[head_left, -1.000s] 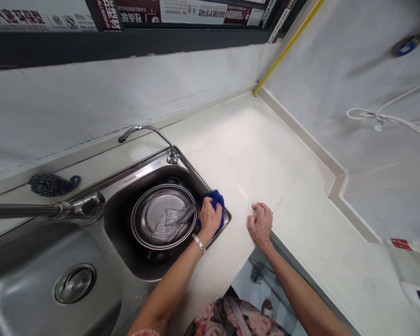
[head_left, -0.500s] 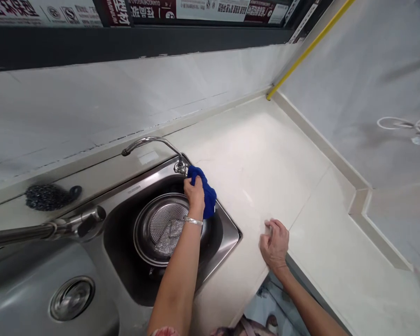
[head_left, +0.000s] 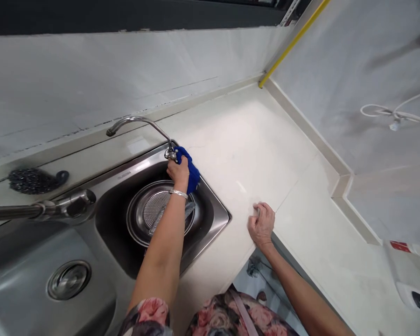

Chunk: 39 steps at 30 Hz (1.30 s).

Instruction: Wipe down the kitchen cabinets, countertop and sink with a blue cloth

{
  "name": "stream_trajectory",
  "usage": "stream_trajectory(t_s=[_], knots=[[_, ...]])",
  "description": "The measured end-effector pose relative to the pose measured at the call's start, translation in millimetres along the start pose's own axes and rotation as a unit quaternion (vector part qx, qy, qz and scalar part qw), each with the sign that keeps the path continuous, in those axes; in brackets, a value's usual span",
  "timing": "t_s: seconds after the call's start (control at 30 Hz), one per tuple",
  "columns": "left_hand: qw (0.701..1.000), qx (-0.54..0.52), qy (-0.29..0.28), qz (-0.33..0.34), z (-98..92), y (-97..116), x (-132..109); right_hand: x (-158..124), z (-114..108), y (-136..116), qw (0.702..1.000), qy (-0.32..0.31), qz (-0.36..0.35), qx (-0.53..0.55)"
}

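My left hand point(head_left: 178, 170) is closed on a blue cloth point(head_left: 192, 177), which hangs over the right rim of the sink point(head_left: 215, 212). The fingers are right at the base of the thin curved faucet point(head_left: 171, 153) in the sink's back corner. Below that arm, a round metal pan with a perforated strainer point(head_left: 154, 210) sits in the basin, partly hidden by the forearm. My right hand point(head_left: 262, 224) rests on the countertop point(head_left: 245, 168) near its front edge, fingers curled in; what they enclose, if anything, I cannot make out.
A second basin with a drain point(head_left: 69, 280) lies at the left, and a thicker faucet point(head_left: 75, 204) juts over the sink divider. A dark scrubber point(head_left: 33, 181) lies behind it. A yellow pipe point(head_left: 294, 44) rises at the back corner, and white cables point(head_left: 394, 113) hang on the right wall.
The view has shifted, so the scene sits higher and further left. My left hand, with the blue cloth, has moved closer in against the thin faucet's base. The right hand stays on the countertop.
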<state>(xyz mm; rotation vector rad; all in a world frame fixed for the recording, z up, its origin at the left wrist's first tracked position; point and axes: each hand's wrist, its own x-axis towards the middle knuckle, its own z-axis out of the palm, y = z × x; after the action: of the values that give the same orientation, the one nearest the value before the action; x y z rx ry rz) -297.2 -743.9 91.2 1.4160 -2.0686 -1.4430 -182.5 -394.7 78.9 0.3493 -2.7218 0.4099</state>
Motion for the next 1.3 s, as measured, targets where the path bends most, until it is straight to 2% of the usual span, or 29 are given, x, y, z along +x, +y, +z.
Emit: stream_trajectory(t_s=[0.13, 0.27, 0.37, 0.43, 0.53, 0.7, 0.8, 0.93, 1.03, 1.13, 1.23, 1.3], knots=[[0.998, 0.029, -0.03, 0.043, -2.1, -12.6, -27.2, -0.1, 0.8, 0.8, 1.0, 0.003, 0.005, 0.005], [0.989, 0.052, -0.099, 0.097, -5.2, -40.4, -74.2, 1.1, 0.2, 1.5, 1.0, 0.004, 0.002, 0.005], [0.97, 0.066, -0.187, 0.144, -11.6, -61.1, -120.1, 1.8, -0.6, 1.5, 1.0, 0.005, 0.005, 0.005], [0.945, 0.076, -0.261, 0.181, -17.5, -70.6, -147.9, 2.0, -0.9, 1.0, 1.0, 0.001, 0.011, 0.008], [0.9, 0.092, -0.355, 0.234, -29.4, -78.1, -170.1, 2.6, -0.7, -0.3, 1.0, 0.0, 0.014, 0.013], [0.848, 0.109, -0.449, 0.26, -66.6, -94.2, -157.0, 4.3, 0.7, -1.3, 1.0, 0.013, 0.018, 0.02], [0.835, 0.115, -0.475, 0.251, -102.4, -115.6, -148.2, 4.5, 1.6, -0.3, 0.999, 0.021, 0.019, 0.019], [0.831, 0.135, -0.493, 0.219, -156.4, -145.1, -148.9, 3.7, 2.7, 1.8, 0.999, 0.028, 0.023, 0.016], [0.817, 0.19, -0.509, 0.192, -194.3, -157.8, -145.7, 3.5, 2.9, 2.8, 0.999, 0.028, 0.02, 0.021], [0.772, 0.286, -0.538, 0.185, -226.9, -162.7, -133.6, 3.5, 2.9, 3.8, 0.999, 0.033, 0.017, 0.03], [0.718, 0.367, -0.56, 0.19, -251.3, -166.7, -123.1, 2.9, 3.4, 5.1, 0.998, 0.039, 0.022, 0.036], [0.707, 0.377, -0.562, 0.204, -260.3, -171.3, -123.7, 2.2, 4.0, 5.9, 0.998, 0.041, 0.029, 0.042]])
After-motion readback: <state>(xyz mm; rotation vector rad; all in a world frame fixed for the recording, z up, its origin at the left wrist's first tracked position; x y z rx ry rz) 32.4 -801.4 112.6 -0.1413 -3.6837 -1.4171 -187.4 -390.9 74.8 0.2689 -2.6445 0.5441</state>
